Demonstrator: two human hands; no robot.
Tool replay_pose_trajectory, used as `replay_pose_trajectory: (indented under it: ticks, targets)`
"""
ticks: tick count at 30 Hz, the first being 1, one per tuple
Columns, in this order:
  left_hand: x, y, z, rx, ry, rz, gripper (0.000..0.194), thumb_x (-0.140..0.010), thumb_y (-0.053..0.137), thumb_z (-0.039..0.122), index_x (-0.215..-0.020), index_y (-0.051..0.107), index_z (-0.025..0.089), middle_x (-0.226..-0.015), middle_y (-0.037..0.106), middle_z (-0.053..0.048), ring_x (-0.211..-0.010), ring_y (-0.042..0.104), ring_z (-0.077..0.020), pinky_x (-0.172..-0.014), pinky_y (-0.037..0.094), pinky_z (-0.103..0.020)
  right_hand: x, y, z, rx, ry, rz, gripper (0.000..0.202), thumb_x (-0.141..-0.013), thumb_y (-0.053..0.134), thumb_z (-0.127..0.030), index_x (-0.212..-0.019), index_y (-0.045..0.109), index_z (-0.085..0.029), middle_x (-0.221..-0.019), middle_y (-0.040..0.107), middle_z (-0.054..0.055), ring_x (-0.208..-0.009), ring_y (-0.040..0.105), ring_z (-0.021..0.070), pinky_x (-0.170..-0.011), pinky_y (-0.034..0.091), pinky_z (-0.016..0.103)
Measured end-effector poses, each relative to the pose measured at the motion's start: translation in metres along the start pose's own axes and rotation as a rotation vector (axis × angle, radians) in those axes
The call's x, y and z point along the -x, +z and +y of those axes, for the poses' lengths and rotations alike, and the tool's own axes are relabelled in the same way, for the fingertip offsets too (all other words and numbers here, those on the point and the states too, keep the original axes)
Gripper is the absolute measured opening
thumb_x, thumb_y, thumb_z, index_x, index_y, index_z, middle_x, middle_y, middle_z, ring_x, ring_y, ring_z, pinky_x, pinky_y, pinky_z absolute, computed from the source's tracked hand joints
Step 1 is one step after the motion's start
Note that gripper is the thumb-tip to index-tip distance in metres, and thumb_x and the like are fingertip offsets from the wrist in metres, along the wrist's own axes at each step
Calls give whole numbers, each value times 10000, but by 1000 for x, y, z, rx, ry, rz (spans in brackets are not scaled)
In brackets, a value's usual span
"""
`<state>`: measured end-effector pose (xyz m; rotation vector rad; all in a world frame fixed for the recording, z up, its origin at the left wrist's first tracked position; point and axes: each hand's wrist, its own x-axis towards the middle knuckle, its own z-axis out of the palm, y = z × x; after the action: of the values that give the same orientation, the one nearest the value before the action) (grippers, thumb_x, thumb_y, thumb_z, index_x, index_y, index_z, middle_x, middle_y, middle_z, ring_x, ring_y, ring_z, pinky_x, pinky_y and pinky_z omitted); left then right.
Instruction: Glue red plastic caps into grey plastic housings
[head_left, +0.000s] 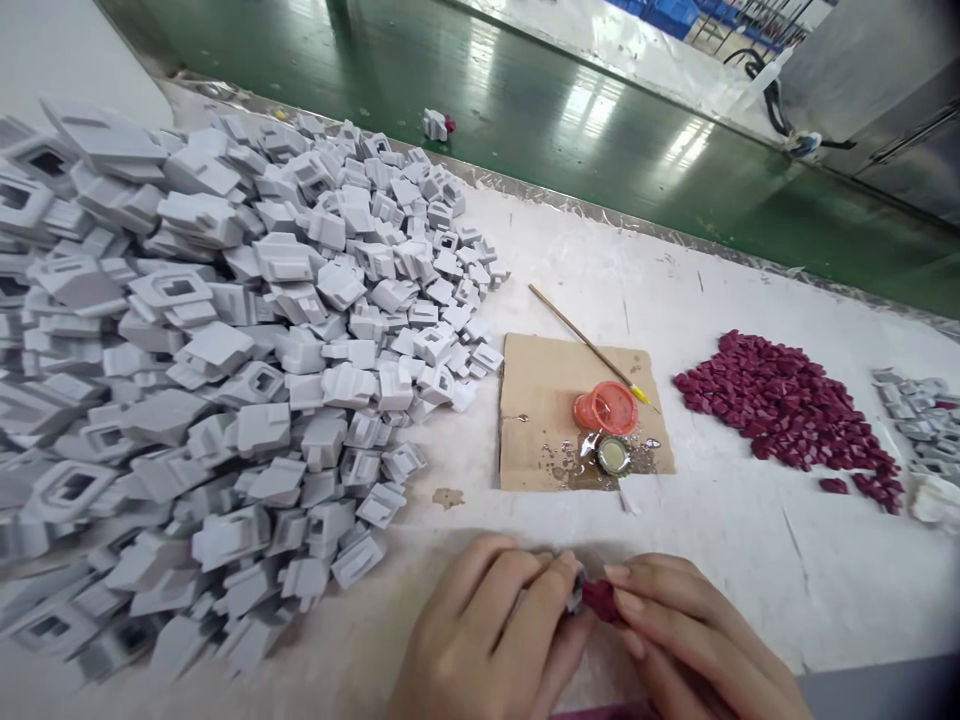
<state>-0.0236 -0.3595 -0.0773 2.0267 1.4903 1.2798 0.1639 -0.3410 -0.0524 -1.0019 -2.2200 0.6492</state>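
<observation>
Near the front edge of the table, my left hand [495, 630] is closed round a grey plastic part [576, 590], most of it hidden by the fingers. My right hand [690, 635] pinches a small dark red plastic piece [601, 600] between thumb and fingers. The red piece meets the end of the grey part; I cannot tell how far it sits in. Beyond the hands lies a cardboard sheet [532, 370] with an orange-red cup [611, 408], a small round cap [613, 455] and wet spots on it. A thin brush [577, 333] rests across its far edge.
A large heap of grey plastic parts [285, 360] covers the left side. To the right are a pile of dark red pieces [787, 405] and more small grey pieces [919, 420]. Behind runs a green conveyor belt [525, 110] carrying one grey-and-red part [437, 125].
</observation>
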Motion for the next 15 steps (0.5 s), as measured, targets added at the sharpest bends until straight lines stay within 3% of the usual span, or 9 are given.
replay_pose_trajectory:
  ticks: [4, 10, 15]
  targets:
    - [2, -1, 1, 13, -15, -21, 156, -859, 660, 112, -1013, 653, 93, -813, 708, -53, -758, 628, -179, -790, 573, -314, 1, 2, 2, 7, -14, -25, 348, -925, 541, -6, -1238, 587, -153, -1125, 638, 97, -1079, 607, 206, -898, 577, 323]
    - [0, 0, 1, 22, -46, -31, 135, -873, 646, 126, -1003, 669, 97, -798, 696, -65, -759, 624, -187, -775, 578, -319, -7, -5, -1, 123, -58, -167, 261, -974, 542, -85, -1223, 614, -118, -1136, 652, 103, -1091, 613, 197, -899, 588, 268]
    - [1, 0, 4, 17, -28, -42, 102, -883, 626, 117, -976, 667, 120, -813, 712, -58, -753, 641, -179, -767, 581, -296, -17, -4, -8, 78, -71, -144, 237, -1004, 480, -92, -1198, 616, -114, -1096, 661, 105, -1071, 625, 181, -904, 582, 245]
